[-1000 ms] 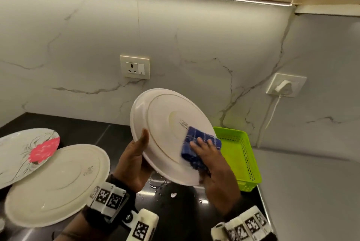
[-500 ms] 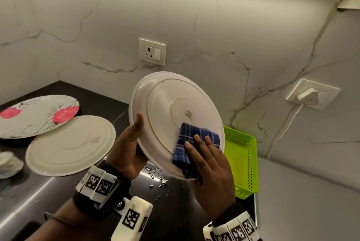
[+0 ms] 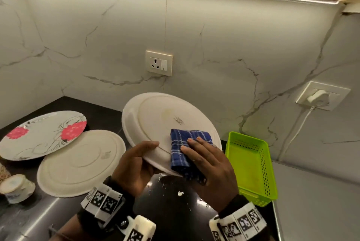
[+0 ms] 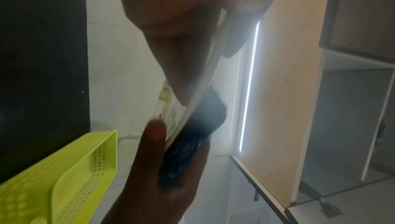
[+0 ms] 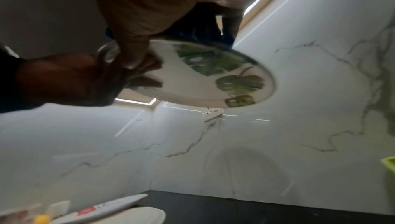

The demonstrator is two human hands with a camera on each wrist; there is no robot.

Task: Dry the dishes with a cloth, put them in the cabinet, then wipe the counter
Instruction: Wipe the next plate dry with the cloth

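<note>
Black counter point(image 3: 109, 116): 2 plates point(image 3: 81, 162), cup point(image 3: 16, 187), green basket point(image 3: 251, 164).

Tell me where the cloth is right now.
Head view, centre-right: the cloth is pressed by the right hand against the lower back of the plate, left of the green basket.

The plate being wiped point(image 3: 155, 122) is cream on its back, with green leaves printed on its front. The cloth point(image 3: 187, 149) is dark blue with a white check. On the black counter point(image 3: 101, 112), one plate point(image 3: 41, 135) carries pink-red flowers, another point(image 3: 79, 164) is plain cream. The basket point(image 3: 251, 168) is lime green; the wall point(image 3: 97, 36) white with grey veins.
</note>
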